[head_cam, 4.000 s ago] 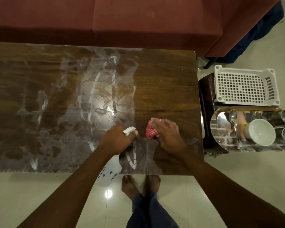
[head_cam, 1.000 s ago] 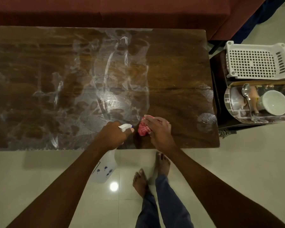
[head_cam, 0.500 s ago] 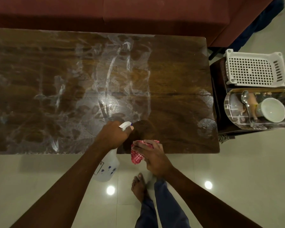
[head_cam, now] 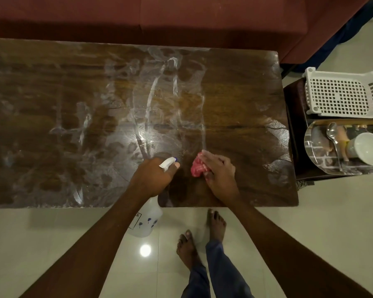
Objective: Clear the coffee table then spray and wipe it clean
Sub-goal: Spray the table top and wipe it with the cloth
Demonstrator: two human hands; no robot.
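Observation:
The dark wooden coffee table (head_cam: 241, 87) fills the upper view, with whitish spray streaks over its left and middle and a darker wiped patch at the right. My left hand (head_cam: 153, 177) grips a clear spray bottle (head_cam: 145, 220) by its white trigger head, the body hanging past the near edge. My right hand (head_cam: 219, 173) presses a crumpled red cloth (head_cam: 198, 167) flat on the tabletop near the front edge, just right of the bottle's nozzle.
A red sofa (head_cam: 181, 16) runs behind the table. At the right a low side table (head_cam: 293, 130) carries a white perforated basket (head_cam: 342, 93) and a steel tray (head_cam: 317, 151) with a white cup (head_cam: 366, 148) and a spoon (head_cam: 333, 136). My bare feet stand on the tiled floor.
My right hand with the red cloth has slid from the table's near edge back up onto the tabletop. The left hand with the bottle has barely shifted.

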